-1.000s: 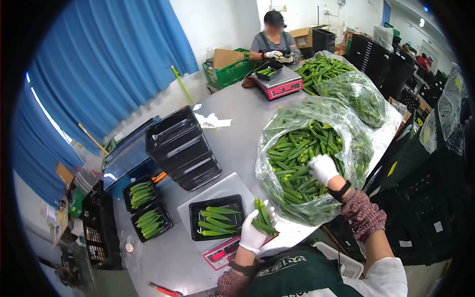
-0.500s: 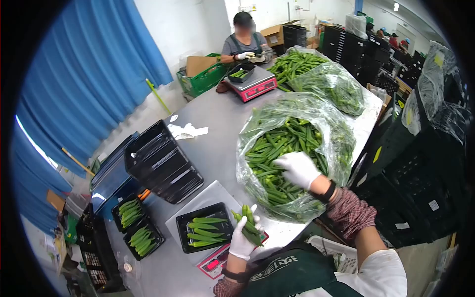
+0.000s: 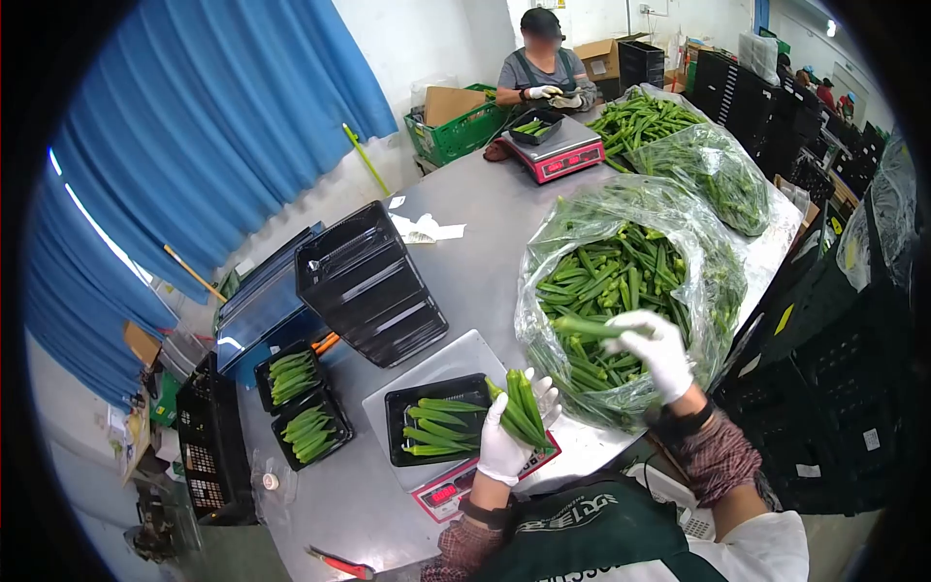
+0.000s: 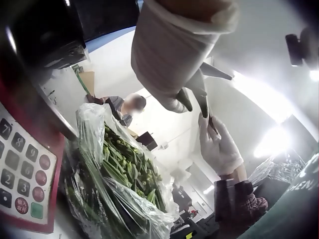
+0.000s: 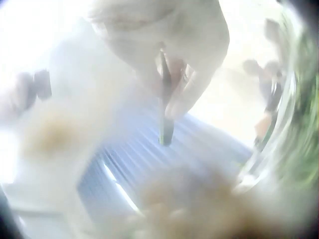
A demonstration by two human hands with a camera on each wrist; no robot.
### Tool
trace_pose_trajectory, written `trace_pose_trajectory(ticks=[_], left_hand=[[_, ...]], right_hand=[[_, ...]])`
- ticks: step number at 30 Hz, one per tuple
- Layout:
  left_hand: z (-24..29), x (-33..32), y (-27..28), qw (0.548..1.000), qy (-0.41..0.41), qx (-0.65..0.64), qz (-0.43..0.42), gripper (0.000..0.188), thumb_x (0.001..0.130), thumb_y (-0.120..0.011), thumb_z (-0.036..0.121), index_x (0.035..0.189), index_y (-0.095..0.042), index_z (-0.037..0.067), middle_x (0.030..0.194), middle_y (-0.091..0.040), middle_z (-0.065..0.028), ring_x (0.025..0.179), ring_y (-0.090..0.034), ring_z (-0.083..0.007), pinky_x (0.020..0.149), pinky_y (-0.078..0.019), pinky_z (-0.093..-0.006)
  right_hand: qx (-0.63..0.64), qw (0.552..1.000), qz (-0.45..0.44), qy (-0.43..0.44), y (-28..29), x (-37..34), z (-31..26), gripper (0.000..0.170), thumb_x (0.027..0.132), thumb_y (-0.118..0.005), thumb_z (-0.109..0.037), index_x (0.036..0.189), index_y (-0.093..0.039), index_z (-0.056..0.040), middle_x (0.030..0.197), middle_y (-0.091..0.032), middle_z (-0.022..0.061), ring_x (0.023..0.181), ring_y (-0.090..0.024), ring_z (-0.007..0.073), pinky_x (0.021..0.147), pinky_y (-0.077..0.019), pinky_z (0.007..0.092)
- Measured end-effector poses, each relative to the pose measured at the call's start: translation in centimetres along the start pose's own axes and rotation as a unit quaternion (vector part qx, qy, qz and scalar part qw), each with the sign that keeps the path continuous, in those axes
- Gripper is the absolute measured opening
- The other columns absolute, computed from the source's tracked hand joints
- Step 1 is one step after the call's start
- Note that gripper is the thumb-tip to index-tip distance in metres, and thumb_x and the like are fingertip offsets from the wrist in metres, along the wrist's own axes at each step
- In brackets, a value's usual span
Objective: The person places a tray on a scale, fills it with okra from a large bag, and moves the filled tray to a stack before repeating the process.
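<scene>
In the head view my gloved left hand [image 3: 504, 451] holds several okra pods [image 3: 524, 412] beside a black tray [image 3: 451, 387]. More okra lies in that tray, which sits on a scale [image 3: 467, 351]. My gloved right hand [image 3: 659, 357] pinches a single okra pod [image 3: 587, 328] above the near part of a clear plastic bag [image 3: 543, 242] heaped with okra. Pod tips poke out past the left hand [image 4: 167, 59] in the left wrist view. Through haze, the right wrist view shows the pinched okra pod [image 5: 166, 127] pointing down from the fingers.
Two filled trays [image 3: 339, 436] and a stack of black trays [image 3: 373, 291] stand on the left. Red-handled cutters [image 3: 344, 565] lie at the near edge. Across the table, a person [image 3: 543, 68] works by another scale [image 3: 572, 160] and a second okra bag [image 3: 713, 175].
My right hand has drawn back from the okra pile towards me, now with one pod pinched. The left hand keeps its bunch beside the tray. The head view swung away and back.
</scene>
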State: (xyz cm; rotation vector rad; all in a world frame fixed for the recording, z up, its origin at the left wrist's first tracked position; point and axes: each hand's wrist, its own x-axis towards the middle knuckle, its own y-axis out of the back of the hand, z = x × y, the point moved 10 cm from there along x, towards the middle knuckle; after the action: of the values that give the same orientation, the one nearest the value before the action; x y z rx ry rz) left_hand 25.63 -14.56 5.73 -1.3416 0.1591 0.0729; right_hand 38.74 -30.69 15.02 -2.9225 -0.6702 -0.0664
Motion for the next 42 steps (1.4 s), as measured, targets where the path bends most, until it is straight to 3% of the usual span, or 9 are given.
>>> trace_pose_trajectory(ticks=[8, 12, 14, 20, 28, 32, 34, 36, 42], left_hand=[[1.2, -1.1, -0.6, 0.998, -0.055, -0.011, 0.004, 0.056, 0.095, -0.046, 0.021, 0.145, -0.027, 0.007, 0.143, -0.038, -0.0162, 0.134, -0.036, -0.0291, 0.113, -0.0278, -0.0445], [2.3, -1.7, -0.4, 0.991, -0.112, 0.071, 0.030, 0.055, 0.093, -0.047, 0.014, 0.144, -0.028, 0.006, 0.138, -0.044, -0.0129, 0.133, -0.037, -0.0284, 0.114, -0.0243, -0.0452], [2.7, -1.9, 0.1, 0.989, -0.129, 0.075, 0.022, 0.053, 0.095, -0.047, 0.015, 0.144, -0.029, 0.006, 0.133, -0.048, -0.0117, 0.131, -0.039, -0.0277, 0.112, -0.0267, -0.0447], [4.1, -3.4, 2.9, 0.962, -0.191, 0.124, 0.148, 0.053, 0.093, -0.054, 0.011, 0.142, -0.033, 0.008, 0.126, -0.053, -0.0085, 0.118, -0.051, -0.0217, 0.102, -0.0398, -0.0360], [9.2, -8.2, 4.1, 0.903, -0.298, 0.243, 0.192, 0.055, 0.096, -0.047, 0.020, 0.145, -0.024, 0.012, 0.140, -0.038, -0.0048, 0.127, -0.040, -0.0190, 0.108, -0.0301, -0.0358], [17.2, -14.8, -0.2, 0.623, -0.520, 0.517, 0.273, 0.061, 0.094, -0.047, 0.009, 0.147, -0.019, 0.000, 0.150, -0.027, -0.0162, 0.139, -0.027, -0.0229, 0.114, -0.0185, -0.0369], [16.9, -12.1, -0.4, 0.368, -0.375, 0.803, 0.281, 0.053, 0.091, -0.051, 0.014, 0.141, -0.037, 0.004, 0.145, -0.039, -0.0143, 0.138, -0.029, -0.0289, 0.114, -0.0174, -0.0442], [15.0, -8.1, 5.0, 0.273, -0.187, 0.923, 0.196, 0.047, 0.090, -0.053, 0.019, 0.135, -0.047, 0.008, 0.140, -0.045, -0.0106, 0.136, -0.032, -0.0302, 0.113, -0.0171, -0.0491], [14.3, -8.8, 4.3, 0.236, -0.216, 0.926, 0.200, 0.043, 0.089, -0.052, 0.021, 0.129, -0.052, 0.006, 0.140, -0.045, -0.0113, 0.134, -0.034, -0.0307, 0.112, -0.0156, -0.0522]], right_hand=[[0.244, 0.952, 0.019, -0.184, -8.9, -3.9, 7.7, 0.020, 0.091, -0.057, -0.006, 0.107, -0.058, 0.0061, 0.100, -0.065, 0.0162, 0.088, -0.067, 0.0222, 0.084, -0.0541, 0.0322], [0.138, 0.976, -0.027, -0.166, -11.2, -5.4, 8.2, 0.018, 0.088, -0.062, -0.008, 0.103, -0.062, 0.0026, 0.100, -0.064, 0.0101, 0.084, -0.064, 0.0142, 0.081, -0.0500, 0.0260], [-0.051, 0.993, -0.096, 0.041, -12.5, -5.2, 5.1, 0.017, 0.087, -0.064, -0.009, 0.102, -0.064, -0.0011, 0.106, -0.063, 0.0058, 0.095, -0.061, 0.0129, 0.084, -0.0494, 0.0269], [-0.380, 0.898, -0.192, 0.112, -17.7, -6.8, 2.9, 0.076, 0.077, -0.069, -0.022, 0.143, -0.032, -0.0073, 0.122, -0.052, 0.0178, 0.101, -0.057, 0.0342, 0.087, -0.0480, 0.0379], [-0.361, 0.878, -0.269, 0.162, -24.1, -4.2, 5.5, 0.077, 0.076, -0.065, -0.015, 0.142, -0.028, -0.0032, 0.105, -0.053, 0.0205, 0.091, -0.057, 0.0389, 0.078, -0.0482, 0.0450], [-0.451, 0.825, -0.275, 0.199, -28.4, -2.3, 7.1, 0.063, 0.075, -0.058, -0.014, 0.132, -0.038, 0.0025, 0.102, -0.059, 0.0194, 0.091, -0.060, 0.0348, 0.079, -0.0484, 0.0449], [-0.552, 0.749, -0.310, 0.194, -30.4, -2.4, 11.1, 0.052, 0.075, -0.057, -0.017, 0.122, -0.048, 0.0025, 0.096, -0.062, 0.0142, 0.085, -0.062, 0.0294, 0.072, -0.0485, 0.0417], [-0.571, 0.714, -0.342, 0.219, -30.6, -3.2, 12.3, 0.044, 0.076, -0.058, -0.028, 0.109, -0.058, 0.0012, 0.100, -0.063, 0.0143, 0.092, -0.061, 0.0281, 0.078, -0.0467, 0.0420], [-0.530, 0.801, -0.128, 0.249, -14.8, 2.8, 2.5, 0.012, 0.075, -0.056, -0.014, 0.082, -0.065, -0.0091, 0.074, -0.064, 0.0146, 0.073, -0.064, 0.0340, 0.065, -0.0517, 0.0442]])
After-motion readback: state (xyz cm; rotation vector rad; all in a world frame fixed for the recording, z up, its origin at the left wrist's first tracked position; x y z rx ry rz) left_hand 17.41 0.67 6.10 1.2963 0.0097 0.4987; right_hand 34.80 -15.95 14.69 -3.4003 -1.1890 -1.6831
